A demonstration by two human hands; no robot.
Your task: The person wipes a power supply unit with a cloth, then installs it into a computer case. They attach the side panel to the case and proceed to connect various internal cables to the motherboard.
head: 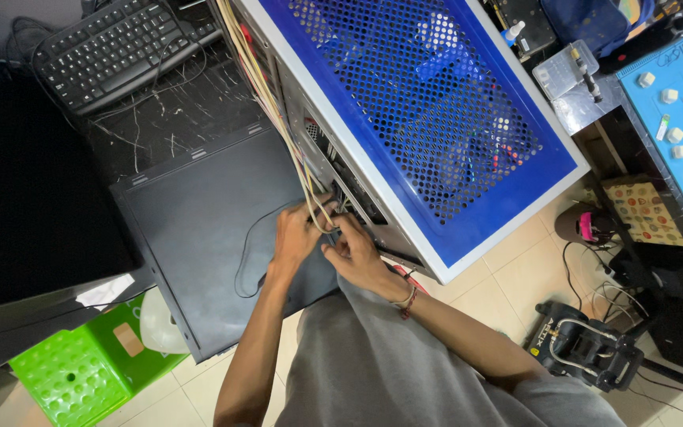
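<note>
1. Centre of the frame: the left hand [292,236] closes its fingers around a bundle of pale cables [272,103]; the right hand [355,251] pinches something small beside it, and what it grips cannot be made out.
2. The cables run from the top centre down to the hands at the open edge of a computer case [405,119]. They look light, soft and bendy, best held near their plug ends, not tugged mid-length.
3. The case, with its blue perforated panel, looks heavy and stiff, its sheet-metal edges likely sharp. Through the holes, parts inside show only dimly.
4. Upper left, a black keyboard [112,47]; lower left, a green plastic stool [81,372].
5. Upper right, a clear plastic box [567,69] with contents too small to tell.
</note>
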